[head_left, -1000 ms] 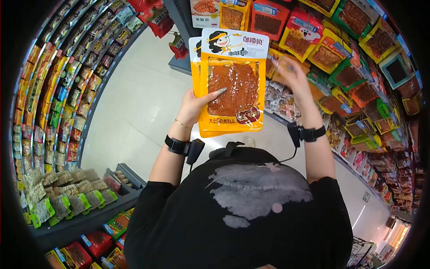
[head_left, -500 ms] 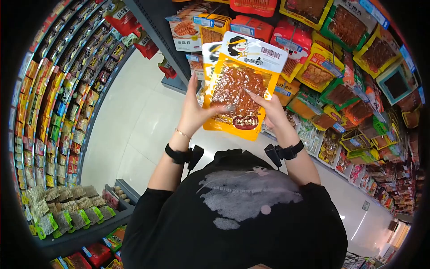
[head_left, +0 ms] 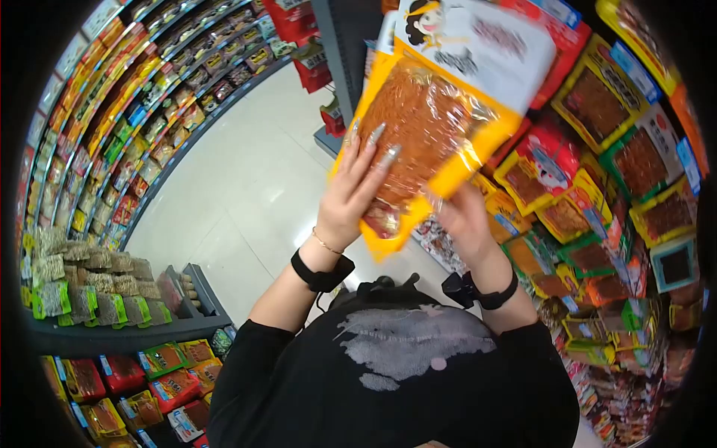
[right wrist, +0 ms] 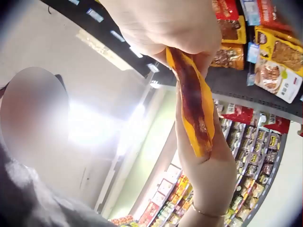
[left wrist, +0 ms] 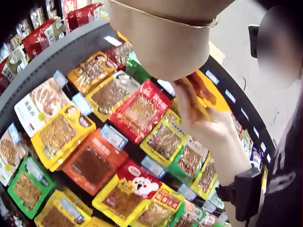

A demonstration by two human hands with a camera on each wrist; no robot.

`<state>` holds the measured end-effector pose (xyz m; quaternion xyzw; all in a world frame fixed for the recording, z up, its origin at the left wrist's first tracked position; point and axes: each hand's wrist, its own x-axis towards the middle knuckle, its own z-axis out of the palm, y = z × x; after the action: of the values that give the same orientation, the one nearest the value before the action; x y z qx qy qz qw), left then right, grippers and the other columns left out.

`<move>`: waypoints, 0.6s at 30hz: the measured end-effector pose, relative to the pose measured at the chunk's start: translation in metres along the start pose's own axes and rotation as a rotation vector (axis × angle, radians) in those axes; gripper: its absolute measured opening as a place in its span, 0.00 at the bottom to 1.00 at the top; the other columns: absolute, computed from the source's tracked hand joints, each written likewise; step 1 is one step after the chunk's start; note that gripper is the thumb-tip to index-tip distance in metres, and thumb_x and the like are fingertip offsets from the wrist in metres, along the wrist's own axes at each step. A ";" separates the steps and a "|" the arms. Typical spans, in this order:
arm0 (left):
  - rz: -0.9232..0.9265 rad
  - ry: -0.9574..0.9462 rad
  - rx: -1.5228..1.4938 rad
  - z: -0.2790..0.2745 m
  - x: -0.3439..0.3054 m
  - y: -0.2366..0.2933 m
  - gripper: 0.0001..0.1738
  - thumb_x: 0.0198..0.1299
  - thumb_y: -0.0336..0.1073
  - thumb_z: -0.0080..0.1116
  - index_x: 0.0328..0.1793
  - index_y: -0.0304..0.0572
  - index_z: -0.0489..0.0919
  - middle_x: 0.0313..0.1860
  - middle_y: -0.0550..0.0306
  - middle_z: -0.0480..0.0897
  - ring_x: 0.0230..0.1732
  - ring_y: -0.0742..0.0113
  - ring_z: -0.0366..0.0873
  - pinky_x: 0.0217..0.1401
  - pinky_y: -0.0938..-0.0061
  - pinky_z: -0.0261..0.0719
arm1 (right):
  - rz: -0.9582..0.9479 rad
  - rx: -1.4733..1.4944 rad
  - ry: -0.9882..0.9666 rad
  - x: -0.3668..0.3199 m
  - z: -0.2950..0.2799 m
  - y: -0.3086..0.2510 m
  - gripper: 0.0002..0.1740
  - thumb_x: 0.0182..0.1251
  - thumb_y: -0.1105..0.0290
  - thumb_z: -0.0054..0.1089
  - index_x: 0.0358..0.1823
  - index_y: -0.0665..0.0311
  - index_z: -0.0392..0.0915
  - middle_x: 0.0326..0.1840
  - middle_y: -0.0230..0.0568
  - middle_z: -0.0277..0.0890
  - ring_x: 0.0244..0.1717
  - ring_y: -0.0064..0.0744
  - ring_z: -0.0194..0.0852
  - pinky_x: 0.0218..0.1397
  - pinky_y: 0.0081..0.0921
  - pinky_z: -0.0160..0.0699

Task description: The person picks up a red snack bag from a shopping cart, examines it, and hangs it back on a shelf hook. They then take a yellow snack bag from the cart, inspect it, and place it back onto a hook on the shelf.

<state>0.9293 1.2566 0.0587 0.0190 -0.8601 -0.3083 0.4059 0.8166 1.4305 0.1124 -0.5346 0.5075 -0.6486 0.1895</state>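
Here the yellow snack packet (head_left: pixel 437 127) is held high and tilted, just in front of the upper rows of the display rack (left wrist: pixel 61 56), and as far as I can see it touches no hook of the rack. The left hand (head_left: pixel 351 196) is on the side of the packet away from the rack. Its fingers (head_left: pixel 377 153) lie spread over the clear window, and in the right wrist view the thumb side comes behind the edge, so the packet is pinched between them. The right hand (head_left: pixel 464 220) is nearer to the rack and takes the lower corner; its fingers (left wrist: pixel 191 101) are curled and closed on the orange edge. Behind the top of the packet a second edge (head_left: pixel 382 41) shows, perhaps another packet of the same kind, but I cannot tell surely. On the rack many packets hang close together, for example a red packet (head_left: pixel 541 168) with a cartoon face. Well apart from the rack, across the pale floor (head_left: pixel 246 179), stands a low shelf (head_left: pixel 127 334) with greenish bags. In my judgement the work is in the middle: the packet is already lifted and firmly in both hands, but it is not yet hung or laid anywhere.
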 end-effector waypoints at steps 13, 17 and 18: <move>-0.677 0.349 -1.581 -0.066 0.006 -0.107 0.27 0.64 0.27 0.48 0.69 0.42 0.58 0.67 0.54 0.65 0.67 0.57 0.64 0.70 0.58 0.61 | 0.450 0.703 0.418 0.086 0.066 0.104 0.33 0.62 0.69 0.59 0.67 0.66 0.56 0.69 0.44 0.55 0.66 0.36 0.60 0.64 0.37 0.64; -0.670 0.202 -1.567 -0.080 0.006 -0.138 0.29 0.63 0.28 0.50 0.70 0.43 0.57 0.68 0.54 0.64 0.67 0.58 0.62 0.71 0.58 0.60 | 0.385 0.558 0.473 0.124 0.114 0.124 0.21 0.64 0.72 0.57 0.58 0.68 0.68 0.55 0.38 0.73 0.56 0.30 0.71 0.60 0.27 0.68; -0.598 0.053 -1.449 -0.086 0.005 -0.146 0.31 0.62 0.28 0.52 0.70 0.43 0.57 0.68 0.54 0.64 0.68 0.58 0.62 0.71 0.58 0.59 | 0.369 0.589 0.617 0.132 0.120 0.128 0.16 0.64 0.73 0.58 0.53 0.68 0.72 0.49 0.36 0.77 0.52 0.28 0.74 0.57 0.27 0.71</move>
<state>0.9551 1.0927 0.0232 -0.0125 -0.3931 -0.8882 0.2376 0.8374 1.2191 0.0583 -0.1408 0.4208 -0.8494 0.2856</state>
